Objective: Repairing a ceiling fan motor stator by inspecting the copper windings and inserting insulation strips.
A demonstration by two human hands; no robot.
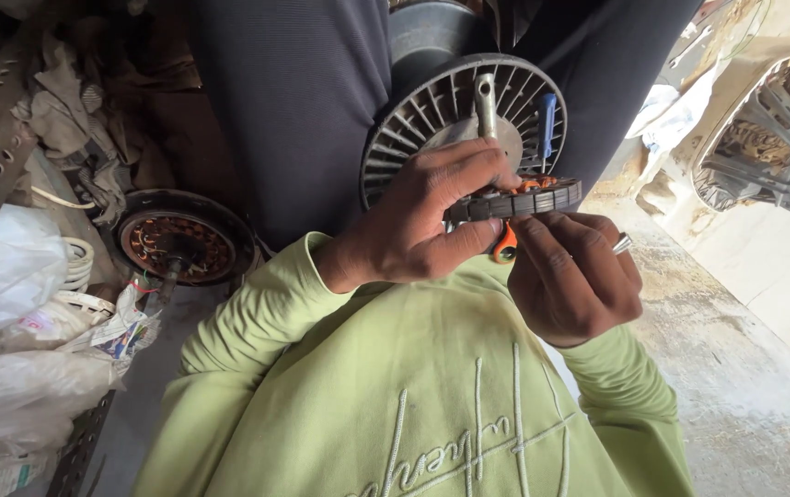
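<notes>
left hand [422, 216] clamps the stator ring [514, 200] by its rim, steadying it against the finned rotor [432, 115] | right hand [571, 276] pinches an orange-handled tool [505, 245] beneath the ring, braced close for control

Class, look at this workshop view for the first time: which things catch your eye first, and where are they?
At centre, the left hand and right hand grip a dark ribbed ring with copper windings. Behind stands a finned grey motor housing; at left lies another wound stator.
</notes>
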